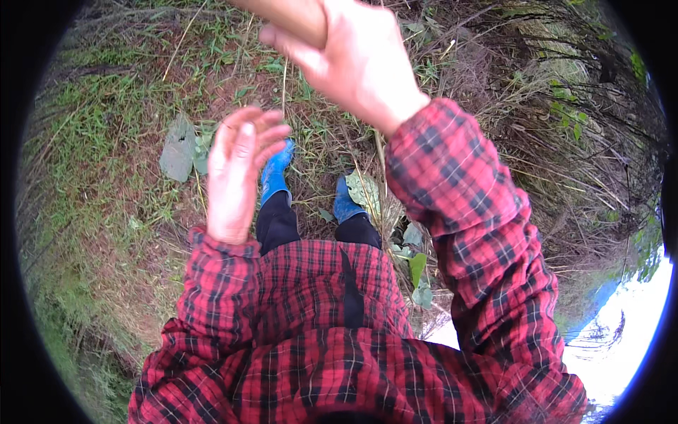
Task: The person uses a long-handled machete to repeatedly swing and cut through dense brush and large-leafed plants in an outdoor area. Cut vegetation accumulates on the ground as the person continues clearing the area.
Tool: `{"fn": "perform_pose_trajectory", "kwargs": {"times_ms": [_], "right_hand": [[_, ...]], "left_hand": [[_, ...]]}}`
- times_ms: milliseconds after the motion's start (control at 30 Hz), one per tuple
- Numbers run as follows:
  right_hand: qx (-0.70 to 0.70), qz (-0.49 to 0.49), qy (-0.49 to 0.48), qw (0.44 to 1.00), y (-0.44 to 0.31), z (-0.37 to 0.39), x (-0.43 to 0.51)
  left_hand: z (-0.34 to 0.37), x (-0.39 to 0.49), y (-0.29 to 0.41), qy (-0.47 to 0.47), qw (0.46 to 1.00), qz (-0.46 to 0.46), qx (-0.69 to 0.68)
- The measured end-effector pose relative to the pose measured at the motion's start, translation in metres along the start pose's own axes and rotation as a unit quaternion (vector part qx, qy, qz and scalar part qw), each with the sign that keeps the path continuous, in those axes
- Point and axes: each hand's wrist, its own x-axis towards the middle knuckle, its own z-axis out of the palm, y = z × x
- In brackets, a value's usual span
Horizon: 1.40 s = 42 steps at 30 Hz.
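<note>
At the top of the view, my right hand [360, 63] grips a smooth, thick wooden handle [291, 16]. The handle runs out past the upper edge, so whatever is fixed to its far end is hidden. My left hand [235, 169] is raised in front of my body, a little blurred, with its fingers apart and nothing in it. It is below and to the left of the handle, not touching it. Beneath both hands lies grassy ground [132, 159] with patches of bare soil.
My blue boots [275, 172] stand on the ground among dry stalks. A large grey-green leaf [179, 148] lies left of my left hand, and a pale, holed leaf [364, 192] rests by the right boot. Tangled dry brush and dark twigs [577, 132] crowd the right side.
</note>
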Motion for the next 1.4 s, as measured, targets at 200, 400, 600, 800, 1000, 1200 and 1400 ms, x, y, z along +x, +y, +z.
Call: {"fn": "perform_pose_trajectory", "kwargs": {"times_ms": [200, 400, 600, 800, 1000, 1200, 1400], "right_hand": [[0.005, 0.034, -0.013, 0.999, 0.073, 0.076, -0.048], [-0.235, 0.595, -0.465, 0.613, 0.219, 0.029, -0.456], [-0.005, 0.71, -0.364, 0.602, 0.097, -0.057, -0.411], [0.188, 0.681, -0.331, 0.626, -0.011, -0.035, -0.361], [0.211, 0.347, -0.259, 0.876, -0.069, 0.018, -0.249], [0.271, 0.343, -0.235, 0.868, -0.01, 0.064, -0.261], [0.088, 0.536, -0.282, 0.791, 0.016, 0.016, -0.408]], "left_hand": [[-0.029, -0.117, -0.175, 0.023, 0.96, -0.277, -0.035], [-0.048, -0.136, -0.181, 0.04, 0.962, -0.269, 0.035], [-0.04, -0.139, -0.217, -0.026, 0.918, -0.395, 0.02], [0.026, -0.135, -0.204, -0.148, 0.838, -0.523, -0.055], [0.015, -0.069, -0.081, 0.012, 0.956, -0.238, -0.168], [-0.001, 0.015, -0.058, 0.102, 0.984, 0.092, 0.112], [0.08, -0.123, -0.297, 0.016, 0.965, -0.209, 0.156]]}}
